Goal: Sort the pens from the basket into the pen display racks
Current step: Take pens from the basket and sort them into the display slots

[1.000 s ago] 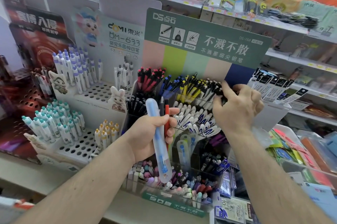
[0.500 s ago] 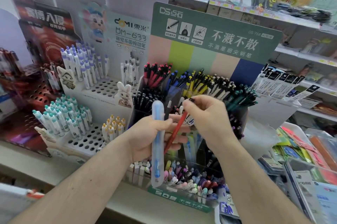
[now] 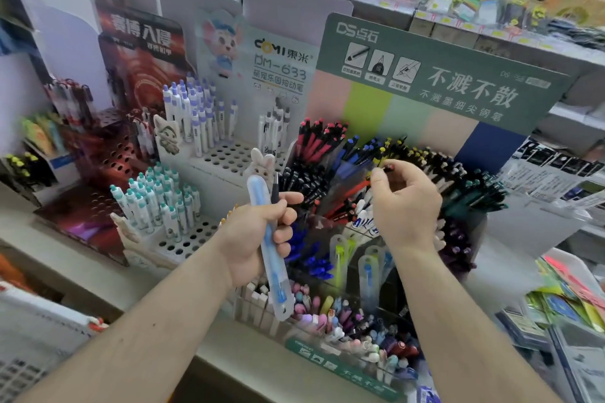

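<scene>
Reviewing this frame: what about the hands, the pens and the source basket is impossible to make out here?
Head view only:
- Red pen in the right hand: motion-blurred; its destination slot is unclear.
- Thin dark pen in the left hand: mostly hidden by the fingers and the blue packaged pen.
- Basket: not identifiable in frame.

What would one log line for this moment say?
left hand: holds blue cased pen plus dark pen | right hand: pinches red pen over rack | placing: unfinished
</scene>
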Demonstrator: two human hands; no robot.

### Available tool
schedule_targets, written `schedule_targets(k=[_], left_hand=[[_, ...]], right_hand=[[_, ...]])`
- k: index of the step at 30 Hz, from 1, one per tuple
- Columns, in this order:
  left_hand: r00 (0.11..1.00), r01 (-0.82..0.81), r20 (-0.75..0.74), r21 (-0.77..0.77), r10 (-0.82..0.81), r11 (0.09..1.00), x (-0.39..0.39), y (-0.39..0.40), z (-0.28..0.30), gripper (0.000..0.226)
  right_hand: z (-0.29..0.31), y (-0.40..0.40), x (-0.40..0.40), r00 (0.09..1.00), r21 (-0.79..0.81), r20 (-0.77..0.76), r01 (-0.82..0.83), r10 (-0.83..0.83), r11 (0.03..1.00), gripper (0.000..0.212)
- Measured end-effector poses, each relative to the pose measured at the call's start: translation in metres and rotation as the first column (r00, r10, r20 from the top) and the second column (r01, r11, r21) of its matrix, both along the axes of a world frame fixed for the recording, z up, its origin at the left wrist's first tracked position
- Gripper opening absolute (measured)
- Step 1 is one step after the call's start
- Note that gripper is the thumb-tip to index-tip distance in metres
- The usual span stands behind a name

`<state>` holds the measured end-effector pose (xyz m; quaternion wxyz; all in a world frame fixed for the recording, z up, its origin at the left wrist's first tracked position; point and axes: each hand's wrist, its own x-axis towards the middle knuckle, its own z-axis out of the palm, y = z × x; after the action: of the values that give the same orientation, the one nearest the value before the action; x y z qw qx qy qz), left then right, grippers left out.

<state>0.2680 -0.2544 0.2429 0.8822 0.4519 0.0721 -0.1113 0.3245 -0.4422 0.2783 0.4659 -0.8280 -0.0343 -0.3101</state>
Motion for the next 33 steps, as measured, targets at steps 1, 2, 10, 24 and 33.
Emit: schedule_targets(k=[1, 2, 10, 24, 33], left_hand=[[1.000, 0.010, 0.005, -0.017, -0.010, 1.000, -0.001, 0.001, 0.001, 0.024], [1.000, 0.019, 0.008, -0.029, -0.019, 0.999, -0.002, 0.002, 0.002, 0.025], [0.999, 0.031, 0.036, -0.070, -0.029, 0.997, -0.006, 0.001, 0.005, 0.025], [0.978, 0.013, 0.209, -0.140, 0.017, 0.990, 0.000, -0.013, 0.011, 0.030], [0.998, -0.025, 0.064, 0.246, 0.009, 0.969, 0.018, -0.035, 0.006, 0.027]], right_hand=[[-0.005, 0.003, 0.001, 0.999, -0.040, -0.050, -0.016, 0.014, 0.999, 0.016], [-0.010, 0.006, 0.003, 0.996, -0.082, -0.083, -0.033, 0.026, 0.996, 0.021], [-0.031, 0.018, 0.013, 0.983, -0.573, -0.146, 0.007, -0.111, 0.820, 0.021], [-0.017, 0.015, -0.042, 0.512, 0.541, -0.605, -0.298, 0.610, 0.787, 0.021], [0.000, -0.022, -0.046, 0.932, 0.575, -0.211, -0.126, 0.295, 0.809, 0.013]])
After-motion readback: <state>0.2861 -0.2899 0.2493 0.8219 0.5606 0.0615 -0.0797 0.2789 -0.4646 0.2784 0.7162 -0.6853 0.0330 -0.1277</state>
